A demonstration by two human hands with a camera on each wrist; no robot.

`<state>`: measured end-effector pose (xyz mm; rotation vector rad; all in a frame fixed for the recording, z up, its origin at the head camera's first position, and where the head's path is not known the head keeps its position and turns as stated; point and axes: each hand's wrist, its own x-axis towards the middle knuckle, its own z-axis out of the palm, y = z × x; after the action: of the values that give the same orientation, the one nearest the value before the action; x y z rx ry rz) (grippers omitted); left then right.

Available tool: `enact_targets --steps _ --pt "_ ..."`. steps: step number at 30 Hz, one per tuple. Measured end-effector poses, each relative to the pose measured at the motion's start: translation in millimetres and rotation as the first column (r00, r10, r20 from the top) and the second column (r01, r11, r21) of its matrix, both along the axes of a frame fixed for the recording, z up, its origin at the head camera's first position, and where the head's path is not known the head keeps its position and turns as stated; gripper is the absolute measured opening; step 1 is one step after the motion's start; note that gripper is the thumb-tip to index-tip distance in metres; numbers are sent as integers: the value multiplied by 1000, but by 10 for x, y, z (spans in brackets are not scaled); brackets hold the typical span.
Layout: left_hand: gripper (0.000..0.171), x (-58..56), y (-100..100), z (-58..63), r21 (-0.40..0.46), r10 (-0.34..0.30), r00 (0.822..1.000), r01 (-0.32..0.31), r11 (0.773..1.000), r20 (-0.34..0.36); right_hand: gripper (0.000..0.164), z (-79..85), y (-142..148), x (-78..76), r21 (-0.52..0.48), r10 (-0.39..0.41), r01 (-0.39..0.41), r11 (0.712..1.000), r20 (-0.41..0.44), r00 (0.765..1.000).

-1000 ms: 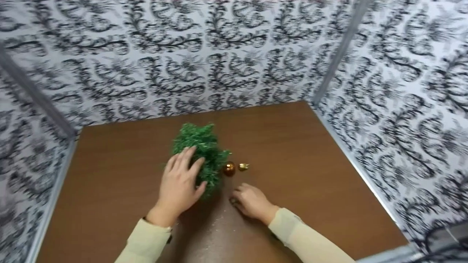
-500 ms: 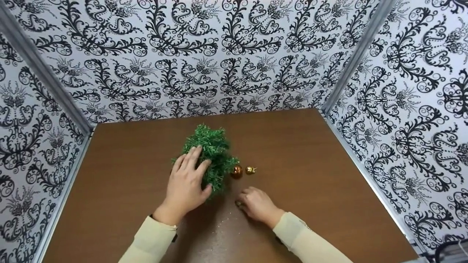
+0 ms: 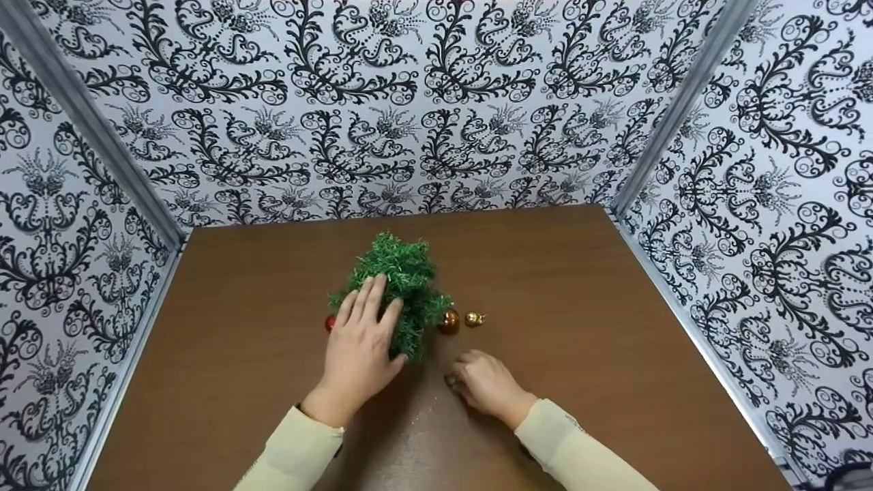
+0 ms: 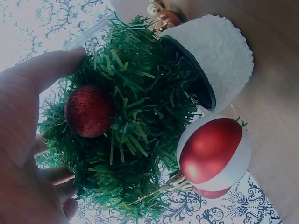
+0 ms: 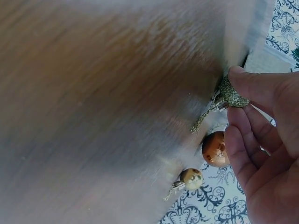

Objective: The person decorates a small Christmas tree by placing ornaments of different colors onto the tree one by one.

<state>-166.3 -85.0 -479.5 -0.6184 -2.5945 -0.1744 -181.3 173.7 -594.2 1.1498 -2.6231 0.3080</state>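
My left hand [image 3: 363,341] rests on a small artificial Christmas tree [image 3: 399,262], thumb and fingers spread. In the left wrist view, the tree has a white fuzzy pot [image 4: 215,60], a dark red glitter bauble [image 4: 88,111] among its branches and a red-and-white bauble [image 4: 212,149] beside the foliage. My right hand [image 3: 487,385], low over the brown table [image 3: 580,286], pinches a gold glitter bauble [image 5: 232,93] between thumb and fingers. A gold glitter loop hangs from that bauble. An orange-copper bauble [image 3: 449,320] lies just right of the tree, with a small shiny gold bauble [image 3: 472,318] beyond it.
A red bauble [image 3: 330,322] shows at the tree's left side, partly covered by my left hand. Walls with black-and-white scroll patterns [image 3: 368,123] enclose the table at the back and both sides, joined by grey metal posts. Tiny glitter specks lie on the table in front.
The head view has shifted, so everything sits slightly further right in it. A red bauble now shows left of the tree. Both hands keep about the same places on the tree and gold glitter bauble.
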Motion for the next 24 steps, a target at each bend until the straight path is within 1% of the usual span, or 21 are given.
enact_targets --steps 9,18,24 --pt "91 22 -40 4 -22 6 1000 -5 1000 16 11 15 -7 2 6 -8 8 1000 -2 1000" --pt "89 54 -111 49 -80 3 999 1 997 42 11 14 -1 -6 -2 8 -8 1000 -3 1000" --pt "87 75 -143 29 -88 7 999 -2 996 51 10 6 -6 -11 14 -1 1 1000 15 1000"
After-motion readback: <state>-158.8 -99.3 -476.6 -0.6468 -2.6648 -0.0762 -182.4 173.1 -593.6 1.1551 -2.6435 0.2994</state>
